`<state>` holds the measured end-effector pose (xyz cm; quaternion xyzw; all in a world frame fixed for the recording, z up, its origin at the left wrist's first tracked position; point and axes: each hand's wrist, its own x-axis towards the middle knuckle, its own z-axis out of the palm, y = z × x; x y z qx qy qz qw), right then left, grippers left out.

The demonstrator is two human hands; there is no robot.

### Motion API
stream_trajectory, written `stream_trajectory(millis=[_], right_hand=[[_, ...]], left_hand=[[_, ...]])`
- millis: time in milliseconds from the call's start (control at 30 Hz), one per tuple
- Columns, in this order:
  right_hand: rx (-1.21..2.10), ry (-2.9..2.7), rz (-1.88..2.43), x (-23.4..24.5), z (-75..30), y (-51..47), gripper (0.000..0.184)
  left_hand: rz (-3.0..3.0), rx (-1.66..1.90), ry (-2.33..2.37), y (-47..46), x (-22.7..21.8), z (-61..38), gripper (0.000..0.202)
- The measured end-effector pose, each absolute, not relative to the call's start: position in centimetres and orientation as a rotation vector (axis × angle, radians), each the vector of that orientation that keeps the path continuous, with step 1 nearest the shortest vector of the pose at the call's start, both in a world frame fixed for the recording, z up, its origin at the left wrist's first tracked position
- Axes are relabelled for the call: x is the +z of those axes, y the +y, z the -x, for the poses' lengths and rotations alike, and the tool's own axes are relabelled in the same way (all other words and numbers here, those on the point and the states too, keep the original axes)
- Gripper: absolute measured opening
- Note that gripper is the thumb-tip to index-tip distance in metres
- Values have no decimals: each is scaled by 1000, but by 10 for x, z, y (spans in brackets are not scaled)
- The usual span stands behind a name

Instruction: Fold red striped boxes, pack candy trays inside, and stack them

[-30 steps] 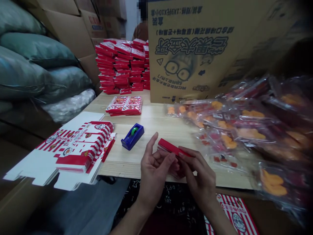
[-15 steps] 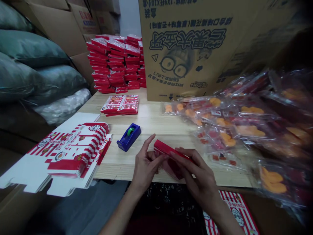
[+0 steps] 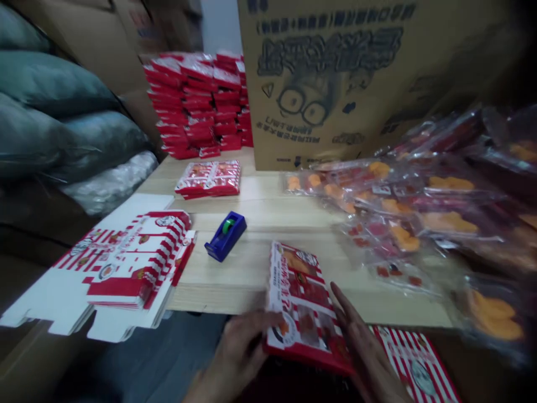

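A red-and-white striped candy box (image 3: 308, 305) with clear windows is tilted up over the table's front edge, its printed face toward me. Through the windows, orange and red pieces show. My left hand (image 3: 241, 347) pinches its near left corner, thumb and fingers closed on the edge. Along the right side lies my right hand (image 3: 364, 347), fingers fairly straight and pressed to the box; its thumb is hidden and motion blurs it. A blue tape dispenser (image 3: 225, 236) with a green roll stands to the left, beyond my left hand.
Flat striped cartons (image 3: 126, 260) lie stacked at left, overhanging the edge. Finished-looking boxes (image 3: 210, 179) sit farther back, before a tall red stack (image 3: 197, 106). A big cardboard box (image 3: 327, 95) stands behind. Clear candy packs (image 3: 403, 207) heap at right; more striped card (image 3: 419, 364) lies below.
The candy box has turned from its narrow red side to its windowed face. My left hand has moved down to its near left corner, and my right hand has lowered along its right side.
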<state>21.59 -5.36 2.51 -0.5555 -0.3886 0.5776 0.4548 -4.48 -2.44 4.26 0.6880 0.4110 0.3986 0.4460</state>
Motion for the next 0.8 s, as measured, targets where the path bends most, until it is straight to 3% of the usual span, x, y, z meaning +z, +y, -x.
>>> stream_trajectory(millis=[100,233,433,633,800], right_hand=[[1493,-893,1302,23,-210,-32,63],[1363,-993,1226,40,-203,21,73],[1150,-1100,1054,42,-176,159,88],[1188,-1136,1097,13,-130,305,74],[1157,-1204,1186,-9,-102,372,59]], left_hand=[[-1510,932,901,-14,51,38,36],[-1039,935,787,18,79,45,51],[-1119,1365,1179,64,107,75,56],[-1187,1400,1444,45,108,116,50],[-1170,1374,1833,10,105,172,46]])
